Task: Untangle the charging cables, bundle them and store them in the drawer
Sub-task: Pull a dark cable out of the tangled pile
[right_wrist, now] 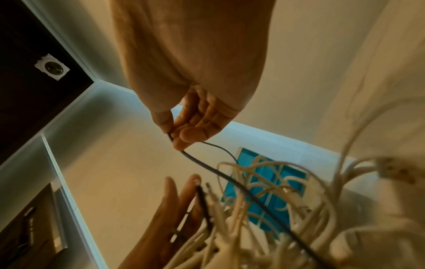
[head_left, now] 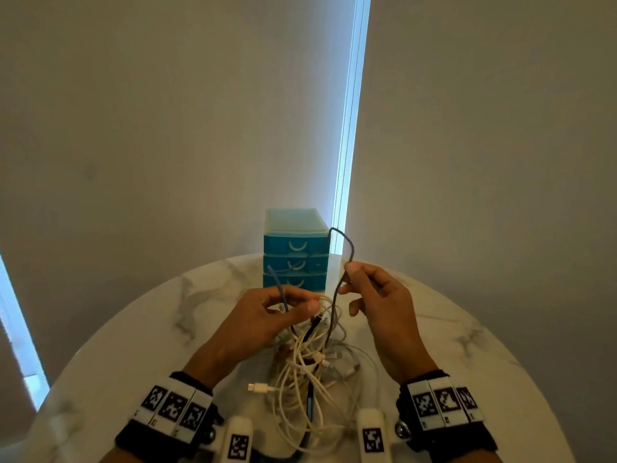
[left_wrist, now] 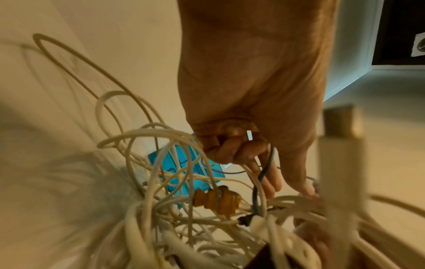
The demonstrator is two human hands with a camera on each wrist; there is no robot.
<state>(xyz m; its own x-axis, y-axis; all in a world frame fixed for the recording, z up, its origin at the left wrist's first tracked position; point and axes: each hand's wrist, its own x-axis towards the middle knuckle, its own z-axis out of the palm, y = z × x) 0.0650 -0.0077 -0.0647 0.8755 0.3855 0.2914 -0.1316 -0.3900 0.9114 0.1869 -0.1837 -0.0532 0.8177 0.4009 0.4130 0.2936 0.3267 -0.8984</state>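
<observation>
Dark cable (head_left: 347, 259): right hand (head_left: 377, 305) pinching it between thumb and forefinger above white tangle (head_left: 314, 369); left hand (head_left: 267, 315) pinching its other stretch.

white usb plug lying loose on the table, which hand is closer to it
Left. The left hand is raised just above and behind the white USB plug; the right hand is farther off, across the cable tangle.

One dark cable (head_left: 347, 262), one drawer unit (head_left: 295, 250) with three drawers, two hands.
</observation>
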